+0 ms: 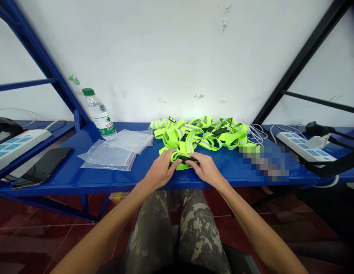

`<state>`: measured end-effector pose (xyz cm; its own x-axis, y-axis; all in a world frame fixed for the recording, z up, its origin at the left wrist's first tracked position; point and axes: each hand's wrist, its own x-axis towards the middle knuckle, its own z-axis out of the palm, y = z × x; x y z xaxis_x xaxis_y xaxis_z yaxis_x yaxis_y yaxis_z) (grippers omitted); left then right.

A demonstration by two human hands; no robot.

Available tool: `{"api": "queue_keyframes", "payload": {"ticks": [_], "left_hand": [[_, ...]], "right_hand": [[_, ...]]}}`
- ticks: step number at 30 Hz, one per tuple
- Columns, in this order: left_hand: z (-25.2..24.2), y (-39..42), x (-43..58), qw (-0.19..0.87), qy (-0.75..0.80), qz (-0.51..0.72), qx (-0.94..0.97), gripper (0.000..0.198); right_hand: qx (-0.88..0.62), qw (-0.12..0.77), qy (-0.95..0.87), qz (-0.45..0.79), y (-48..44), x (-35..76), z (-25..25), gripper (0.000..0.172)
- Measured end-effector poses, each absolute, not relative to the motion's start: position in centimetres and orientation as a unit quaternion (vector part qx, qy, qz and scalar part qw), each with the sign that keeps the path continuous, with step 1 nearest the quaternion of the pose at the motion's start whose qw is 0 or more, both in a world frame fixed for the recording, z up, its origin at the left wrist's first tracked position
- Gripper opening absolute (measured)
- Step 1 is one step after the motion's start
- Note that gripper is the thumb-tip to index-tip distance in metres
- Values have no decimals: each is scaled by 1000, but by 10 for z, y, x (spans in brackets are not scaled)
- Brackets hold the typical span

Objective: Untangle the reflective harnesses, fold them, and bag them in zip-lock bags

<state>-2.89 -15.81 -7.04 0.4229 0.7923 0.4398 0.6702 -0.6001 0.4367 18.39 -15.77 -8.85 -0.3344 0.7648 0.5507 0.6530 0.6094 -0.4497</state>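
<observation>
Neon yellow-green straps with silver stripes (191,137) lie in a tangled heap on the blue shelf (131,179), against the wall. At the heap's front edge, my left hand (162,167) grips a folded part of the straps with black pieces on it, thumb on the near side. My right hand (204,166) pinches the same bundle from the other side. A small gap separates the two thumbs. Clear zip bags (108,154) lie to the left of the heap, partly overlapping one another.
A water bottle with a green cap (101,116) stands behind the bags. A black phone (44,167) and a power strip (19,146) are at the left. Another power strip (305,146), cables and black straps sit at the right. A blurred patch covers the shelf's right part.
</observation>
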Motion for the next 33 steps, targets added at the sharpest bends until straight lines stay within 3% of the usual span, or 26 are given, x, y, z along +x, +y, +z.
{"api": "queue_keyframes", "payload": {"ticks": [9, 13, 19, 26, 33], "left_hand": [[-70, -142, -20, 116, 470, 386, 786, 37], [-74, -135, -19, 136, 497, 365, 775, 37], [-77, -134, -13, 147, 493, 374, 772, 29], [-78, -135, -13, -23, 501, 322, 803, 14], [-74, -114, -15, 38, 485, 268, 831, 13]], "right_hand": [[-432, 365, -815, 125, -152, 181, -89, 38], [-402, 346, -829, 176, -153, 185, -90, 77], [-444, 343, -803, 201, -149, 180, -91, 43], [-486, 298, -815, 103, -144, 168, -91, 34], [-454, 337, -824, -22, -151, 166, -88, 31]]}}
